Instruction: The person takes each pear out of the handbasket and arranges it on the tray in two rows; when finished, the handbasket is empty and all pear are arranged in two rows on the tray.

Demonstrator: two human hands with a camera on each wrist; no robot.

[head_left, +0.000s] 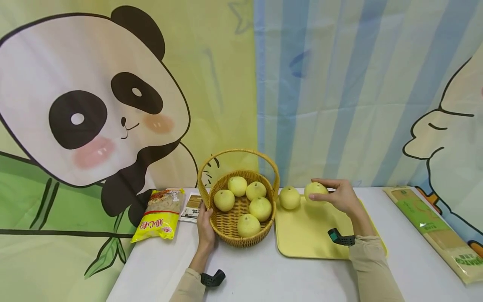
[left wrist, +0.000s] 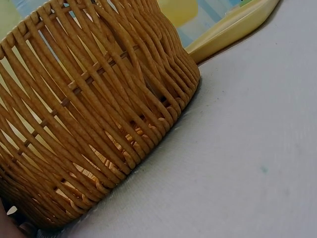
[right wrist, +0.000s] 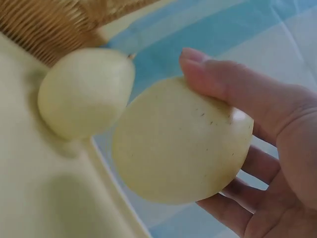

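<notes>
My right hand (head_left: 341, 197) holds a pale yellow-green pear (head_left: 315, 191) between thumb and fingers, above the far part of the yellow tray (head_left: 313, 235). In the right wrist view this pear (right wrist: 178, 148) shows small dark specks. Left of it, another pear (head_left: 289, 198) sits on the tray beside the wicker basket (head_left: 241, 242). Several pears lie inside the basket, whose tall handle stands upright. At the basket's left side, my left hand (head_left: 206, 228) rests against the outer wall with fingers pointing up. Only a sliver of that hand shows in the left wrist view.
Left of the basket lie a yellow-and-clear food bag (head_left: 160, 214) and a small white-and-brown packet (head_left: 191, 207). A long green-and-tan packet (head_left: 430, 226) lies along the right of the white table (head_left: 256, 277). A printed curtain (head_left: 317, 105) hangs behind the table.
</notes>
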